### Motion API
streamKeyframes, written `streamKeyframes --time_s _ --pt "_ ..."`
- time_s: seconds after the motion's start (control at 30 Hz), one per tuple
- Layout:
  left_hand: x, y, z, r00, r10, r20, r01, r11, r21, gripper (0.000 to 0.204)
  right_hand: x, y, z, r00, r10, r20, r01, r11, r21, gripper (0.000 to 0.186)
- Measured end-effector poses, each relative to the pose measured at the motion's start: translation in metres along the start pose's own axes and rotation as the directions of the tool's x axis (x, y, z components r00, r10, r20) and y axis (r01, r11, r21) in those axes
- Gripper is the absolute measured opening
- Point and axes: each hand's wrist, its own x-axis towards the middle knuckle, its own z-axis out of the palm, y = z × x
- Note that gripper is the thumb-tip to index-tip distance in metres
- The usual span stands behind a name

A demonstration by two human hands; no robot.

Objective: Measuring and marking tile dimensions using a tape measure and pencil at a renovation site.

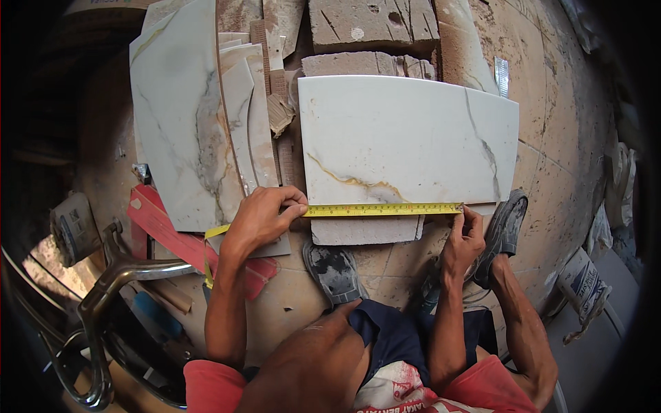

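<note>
One yellow tape [385, 209] runs straight along the near edge of a white tile [413, 138], its long axis side to side, level with the tile's own. The tile lies just beyond the fingers, on the far side of the tape, and its far edge looks bowed (the lens may add to that). Grey and gold veins cross its face.

The left hand [267, 213] is at the tile's near left corner, thumb and fingertips narrowed to a pinch on the tape. The right hand [465, 241] pinches the tape's end, short of the near right corner. So each hand is nearer to its own side of the tile, with the tape spanning the gap between them. More tape trails leftward behind the left wrist and bends down.

Under the tile, a pale block [368, 230] sticks out toward the person; rough bricks [375, 24] sit beyond the far edge. To the left lie a veined slab [175, 117] and a red strip [169, 220], then a shiny metal frame [134, 272]. Dark sandals [334, 272] stand on the tan floor [392, 265].
</note>
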Motion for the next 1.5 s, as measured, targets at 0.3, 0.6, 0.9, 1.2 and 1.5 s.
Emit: streamKeyframes --time_s 0.3,0.6,0.9,1.2,1.5 --pt "0.001 -0.008 0.001 0.999 0.053 -0.013 -0.052 0.998 0.029 0.019 -0.001 -0.003 0.001 0.999 -0.03 0.016 0.03 1.0 -0.008 0.014" --pt "0.002 -0.006 -0.001 1.0 0.024 0.02 -0.025 0.998 0.049 0.021 -0.001 -0.003 0.001 1.0 0.0 0.02 0.0 1.0 0.011 0.014" --pt "0.002 -0.005 0.0 0.999 0.051 0.007 -0.051 0.998 0.038 0.019 0.0 -0.003 0.0 1.0 -0.001 0.024 0.001 1.0 0.004 0.014" --pt "0.004 0.001 0.0 0.997 0.08 0.012 -0.081 0.993 0.083 0.019 0.0 -0.006 -0.003 0.999 -0.049 0.004 0.049 0.999 -0.017 0.012" --pt "0.0 -0.001 -0.002 0.999 -0.038 0.039 0.04 0.997 -0.061 0.013 0.002 -0.009 0.0 0.996 -0.077 0.034 0.077 0.997 0.004 0.009"
